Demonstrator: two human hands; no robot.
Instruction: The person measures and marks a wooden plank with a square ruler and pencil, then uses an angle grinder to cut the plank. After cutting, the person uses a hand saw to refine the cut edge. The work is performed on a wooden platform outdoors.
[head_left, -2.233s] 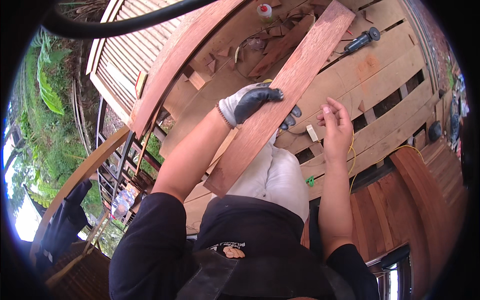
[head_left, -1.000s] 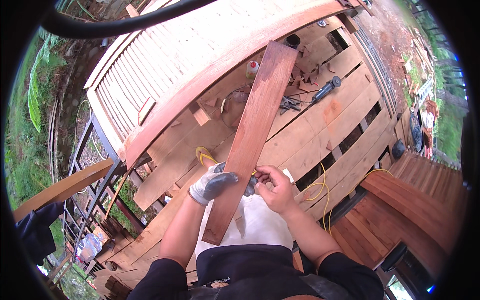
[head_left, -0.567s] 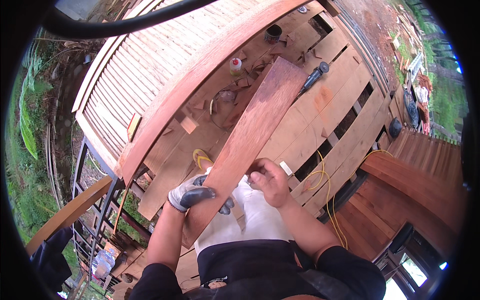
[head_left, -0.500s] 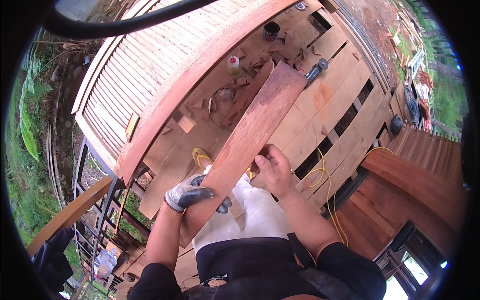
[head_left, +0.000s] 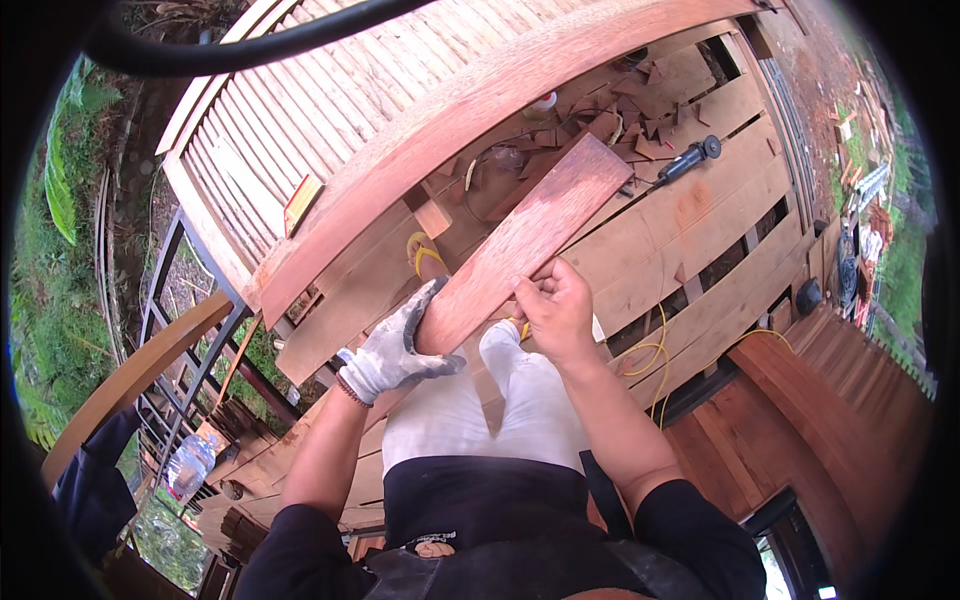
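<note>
A reddish-brown wooden board point(head_left: 540, 235) slants away from me above the deck, its far end up and to the right. My left hand point(head_left: 400, 345), in a grey-and-black work glove, is wrapped round the near end, thumb and fingers on either side. On the right long edge, about midway, my bare right hand point(head_left: 555, 312) pinches the board between thumb and fingers. Past the far end, a dark angle grinder point(head_left: 690, 160) lies on the deck planks. Part of the floor beneath is hidden by the board.
A slatted wooden bench point(head_left: 330, 110) with a broad curved front rail point(head_left: 430, 150) fills the upper left. Triangular wood offcuts point(head_left: 655, 148) litter the deck. Gaps show between the planks point(head_left: 690, 235). A yellow cord point(head_left: 655, 350) loops at the right. A small wood block point(head_left: 433, 217) lies near my sandalled foot.
The left hand has shifted to the near end of the board, which looks shorter and more tilted. The right hand still pinches its edge. The view has swung a little.
</note>
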